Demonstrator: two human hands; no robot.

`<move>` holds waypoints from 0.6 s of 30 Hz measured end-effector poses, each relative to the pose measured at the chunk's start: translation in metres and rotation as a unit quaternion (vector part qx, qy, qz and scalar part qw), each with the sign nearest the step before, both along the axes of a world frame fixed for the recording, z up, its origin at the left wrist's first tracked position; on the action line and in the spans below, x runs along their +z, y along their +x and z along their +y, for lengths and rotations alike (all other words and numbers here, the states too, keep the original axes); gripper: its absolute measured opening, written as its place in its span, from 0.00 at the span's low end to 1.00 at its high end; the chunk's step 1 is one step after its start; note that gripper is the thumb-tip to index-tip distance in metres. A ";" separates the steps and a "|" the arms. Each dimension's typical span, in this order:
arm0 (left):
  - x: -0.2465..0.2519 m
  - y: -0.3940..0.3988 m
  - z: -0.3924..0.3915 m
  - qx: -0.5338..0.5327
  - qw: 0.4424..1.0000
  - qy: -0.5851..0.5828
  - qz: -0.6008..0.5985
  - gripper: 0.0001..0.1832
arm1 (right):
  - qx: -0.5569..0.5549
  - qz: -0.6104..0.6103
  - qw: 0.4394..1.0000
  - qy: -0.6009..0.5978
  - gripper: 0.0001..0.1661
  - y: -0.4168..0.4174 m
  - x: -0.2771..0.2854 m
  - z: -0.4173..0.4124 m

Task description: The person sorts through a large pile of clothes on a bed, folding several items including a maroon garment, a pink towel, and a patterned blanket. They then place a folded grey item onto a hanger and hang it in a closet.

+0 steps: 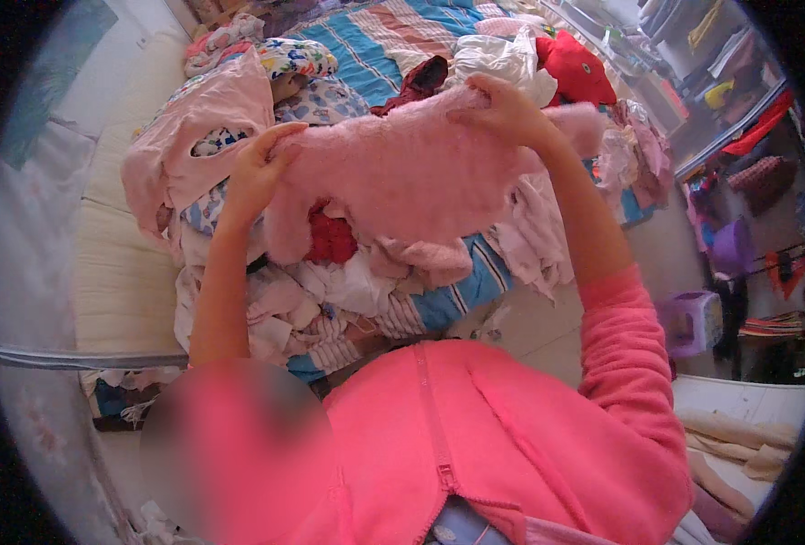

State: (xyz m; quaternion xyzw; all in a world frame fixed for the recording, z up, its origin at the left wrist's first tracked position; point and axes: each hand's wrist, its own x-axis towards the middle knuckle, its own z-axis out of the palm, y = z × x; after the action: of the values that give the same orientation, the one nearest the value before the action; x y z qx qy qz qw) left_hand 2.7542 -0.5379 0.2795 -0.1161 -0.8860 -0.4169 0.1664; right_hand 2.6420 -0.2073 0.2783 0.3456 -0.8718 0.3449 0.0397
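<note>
A fluffy pink garment (409,170) is stretched between my two hands above a bed heaped with clothes. My left hand (259,170) grips its left upper edge, and my right hand (504,112) pinches its upper edge towards the right, where part of it hangs past my wrist. Beneath its lower edge lies a red cloth (332,235). A pale pink garment (218,102) with an opening lies left of my left hand. Behind my right hand are a white cloth (497,58), a dark red cloth (424,80) and a red stuffed item (579,71).
A blue striped sheet (348,44) covers the bed. More pale clothes (334,286) are heaped on the near side. At the left stands a cream padded panel (126,272). A purple plastic stool or container (688,320) and crowded shelves are at the right.
</note>
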 end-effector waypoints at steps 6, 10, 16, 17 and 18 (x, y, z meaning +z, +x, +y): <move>0.001 -0.010 -0.001 0.041 0.999 -0.001 -0.018 0.15 | 0.072 -0.028 0.997 -0.014 0.22 0.003 0.013 0.010; 0.008 0.007 -0.006 0.010 0.985 -0.166 -0.053 0.15 | 0.174 -0.018 0.981 0.081 0.15 0.009 0.000 0.024; 0.015 0.028 -0.016 -0.084 0.977 -0.094 -0.175 0.13 | 0.212 -0.100 0.967 0.096 0.16 0.037 0.018 0.031; 0.010 0.023 -0.018 -0.086 0.976 -0.079 -0.186 0.13 | 0.221 -0.109 0.965 0.089 0.17 0.036 0.017 0.028; 0.004 0.018 -0.020 -0.086 0.974 -0.066 -0.198 0.12 | 0.211 -0.108 0.969 0.075 0.17 0.030 0.008 0.022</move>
State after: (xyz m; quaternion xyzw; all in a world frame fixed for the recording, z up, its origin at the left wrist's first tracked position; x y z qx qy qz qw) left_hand 2.7723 -0.5580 0.2833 -0.1177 -0.9135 -0.3851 -0.0573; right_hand 2.6722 -0.1857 0.2864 0.4850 -0.8013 0.3146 -0.1540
